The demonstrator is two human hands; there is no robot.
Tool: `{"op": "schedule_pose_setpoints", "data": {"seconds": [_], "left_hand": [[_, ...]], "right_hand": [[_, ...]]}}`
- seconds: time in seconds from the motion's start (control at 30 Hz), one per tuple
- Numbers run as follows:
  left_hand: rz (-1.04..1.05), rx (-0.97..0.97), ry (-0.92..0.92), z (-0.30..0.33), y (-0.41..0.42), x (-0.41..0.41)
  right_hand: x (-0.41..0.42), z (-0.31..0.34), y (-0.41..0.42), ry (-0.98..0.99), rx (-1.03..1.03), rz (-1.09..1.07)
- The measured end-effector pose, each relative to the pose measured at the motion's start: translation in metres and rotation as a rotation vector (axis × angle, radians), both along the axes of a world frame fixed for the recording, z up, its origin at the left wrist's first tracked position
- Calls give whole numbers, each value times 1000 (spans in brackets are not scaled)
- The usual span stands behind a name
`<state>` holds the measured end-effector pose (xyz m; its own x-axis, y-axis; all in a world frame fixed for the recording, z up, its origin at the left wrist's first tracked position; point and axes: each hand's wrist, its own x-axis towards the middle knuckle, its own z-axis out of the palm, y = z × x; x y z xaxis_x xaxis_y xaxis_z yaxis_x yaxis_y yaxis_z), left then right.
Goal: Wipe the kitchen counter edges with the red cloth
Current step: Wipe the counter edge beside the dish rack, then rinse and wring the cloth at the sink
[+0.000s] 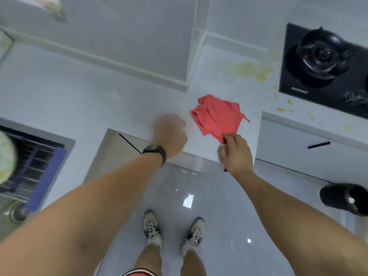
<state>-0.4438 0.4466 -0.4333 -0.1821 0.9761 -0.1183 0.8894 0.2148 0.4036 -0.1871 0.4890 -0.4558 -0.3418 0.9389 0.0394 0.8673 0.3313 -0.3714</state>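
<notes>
A black gas hob is sitting at the right end of the pale kitchen counter, with yellow spatter lying on the surface between it and the wall corner. A sink with a dark rack is showing at the left edge of the counter, and a black bin is standing on the glossy floor to the right. Two sneakers are standing below the counter's front edge.

The red cloth is lying crumpled on the counter near its front edge, left of the hob. The right hand is reaching over that edge, its thumb and fingers pinching the cloth's near corner. The left hand, with a dark band on its wrist, is hovering over the counter just left of the cloth; it is blurred, so whether its fingers are curled or straight cannot be told.

White lettering on the hob's front left corner is too blurred to read
</notes>
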Motion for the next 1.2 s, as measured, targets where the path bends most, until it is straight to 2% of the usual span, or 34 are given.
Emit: {"op": "schedule_pose_setpoints", "data": {"seconds": [0.2,0.27,0.37,0.47,0.63,0.73,0.87,1.07,1.2], "left_hand": [[-296,-102,-10,27,-73,28],[-334,-136,18,43,-78,23],[-259,-122,53,76,-69,10],[-128,-58,30,119,-53,-4],[-90,40,47,194,-43,-30],[-26,125,-68,231,-47,-44],[70,178,-308,262,-62,-64],[126,149,-688,284,-96,-93],[201,226,-666,293,-126,-115]], "right_hand": [[-21,26,25,-104,-198,-67],[-28,51,40,-149,-151,-68],[-44,103,54,-177,33,-32],[-60,159,63,-108,155,15],[-92,256,56,120,153,12],[-113,305,41,286,140,34],[-147,352,18,407,204,146],[-217,397,-21,576,146,345],[-263,421,-54,555,89,589]]}}
